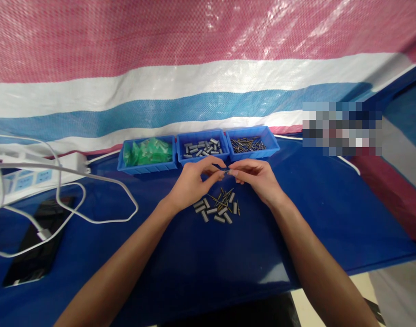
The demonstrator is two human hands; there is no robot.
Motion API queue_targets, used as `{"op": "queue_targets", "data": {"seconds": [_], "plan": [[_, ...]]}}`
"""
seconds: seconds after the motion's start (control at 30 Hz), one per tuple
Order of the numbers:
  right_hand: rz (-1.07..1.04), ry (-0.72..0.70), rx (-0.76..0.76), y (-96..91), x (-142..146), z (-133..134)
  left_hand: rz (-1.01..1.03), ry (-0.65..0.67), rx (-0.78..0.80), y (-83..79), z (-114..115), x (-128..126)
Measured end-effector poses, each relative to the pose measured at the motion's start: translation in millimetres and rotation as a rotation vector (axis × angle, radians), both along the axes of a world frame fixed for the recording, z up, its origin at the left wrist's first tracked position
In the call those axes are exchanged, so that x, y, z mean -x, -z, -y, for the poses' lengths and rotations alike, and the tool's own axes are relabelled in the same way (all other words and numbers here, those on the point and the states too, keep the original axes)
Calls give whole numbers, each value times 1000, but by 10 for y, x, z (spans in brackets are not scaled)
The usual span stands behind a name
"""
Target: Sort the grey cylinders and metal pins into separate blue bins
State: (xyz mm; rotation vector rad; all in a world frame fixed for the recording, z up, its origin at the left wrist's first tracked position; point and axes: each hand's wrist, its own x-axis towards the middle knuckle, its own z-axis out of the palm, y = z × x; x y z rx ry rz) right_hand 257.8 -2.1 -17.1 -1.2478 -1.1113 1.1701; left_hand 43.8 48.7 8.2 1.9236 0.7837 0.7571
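My left hand [191,182] and my right hand [260,178] meet fingertip to fingertip above the table, both pinched closed. Between them is something small and thin, mostly hidden by the fingers, so its kind cannot be made out. Just below my hands, a loose pile lies on the blue table cover [208,259]. It holds several short grey metal cylinders [212,210] and thin, pointed, brass-coloured drill-bit-like rods [224,200]. Behind my fingers, the middle blue bin [201,135] contains more grey cylinders, and the right blue bin [269,144] more thin rods.
Green plastic bags [151,152] fill the left blue bin [148,170]. At left are a white power strip [69,165], looping white cables [108,221] and a dark phone-like slab [33,256]. A striped plastic sheet [194,81] hangs behind the bins.
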Motion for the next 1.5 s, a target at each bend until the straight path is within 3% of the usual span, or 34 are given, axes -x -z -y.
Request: {"op": "queue_targets", "data": {"seconds": [0.1,0.2,0.3,0.43,0.57,0.67,0.8,0.9,1.1,1.5], "plan": [[2,31,-13,11,2,-7,-4,-28,16,9,3,-17],[21,154,-97,22,-30,-29,-83,-50,-11,23,-18,-17],[84,285,-197,31,-100,-60,-207,95,-120,22,-23,-8],[169,299,-218,41,-178,-89,-295,356,-201,-7,25,-17],[154,304,-214,-11,-218,-65,-358,493,-256,-29,68,-36],[212,140,-157,-114,-291,6,-373,489,-281,-5,65,-34],[406,-274,-2,-219,-408,115,-398,423,-299,70,29,-17],[529,-429,44,-222,-418,151,-424,365,-313,112,-9,0],[660,-510,64,-219,-358,161,-409,277,-306,103,-52,30],[808,-572,27,-208,-303,167,-387,253,-239,97,-43,28]]}}
